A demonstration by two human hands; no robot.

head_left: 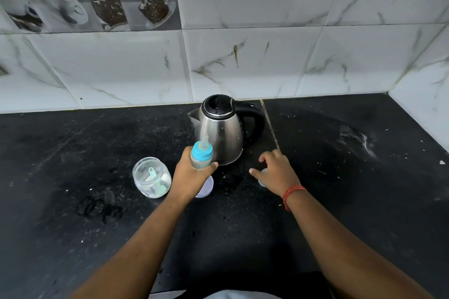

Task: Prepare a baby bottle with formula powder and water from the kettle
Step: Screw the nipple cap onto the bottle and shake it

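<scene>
Upright in the left hand (pixel 192 177), a baby bottle (pixel 201 155) with a blue collar and clear teat is gripped around its body, thumb across the front, just before a steel kettle (pixel 220 128) on a black countertop (pixel 340 177). Beside it, the right hand (pixel 274 172), a red thread at the wrist, reaches with loosely spread fingers over a small clear cap (pixel 262 181) lying on the counter; contact cannot be told. An open glass jar (pixel 151 177) holding a pale green scoop (pixel 152 173) stands left of the bottle, its pale lid (pixel 205 188) partly hidden under the left wrist.
</scene>
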